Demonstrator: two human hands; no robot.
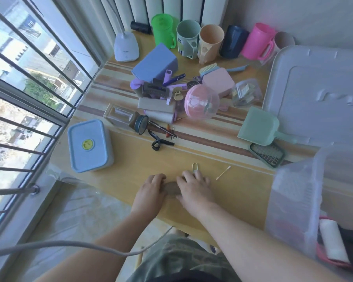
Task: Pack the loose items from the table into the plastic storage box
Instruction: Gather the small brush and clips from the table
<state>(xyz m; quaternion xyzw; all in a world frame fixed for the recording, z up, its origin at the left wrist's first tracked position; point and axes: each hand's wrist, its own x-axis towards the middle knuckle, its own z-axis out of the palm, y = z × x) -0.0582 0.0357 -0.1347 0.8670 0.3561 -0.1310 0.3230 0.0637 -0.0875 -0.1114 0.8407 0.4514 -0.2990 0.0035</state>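
Note:
My left hand [151,189] and my right hand [195,187] meet near the table's front edge around a small brownish object [172,188], mostly hidden between them. Both hands have curled fingers on it. A yellow paper clip [194,166] lies just beyond my right fingers and a cotton swab [223,172] to their right. The translucent plastic storage box [293,202] stands at the right edge, its lid [318,94] lying flat behind it. A heap of loose items [167,98] fills the middle of the table.
A blue lunch box [89,145] sits at the left. Cups and jugs [210,41] line the back wall beside a white lamp base [126,47]. A green scoop [260,127] and a soap dish [267,154] lie near the lid. Window bars run along the left.

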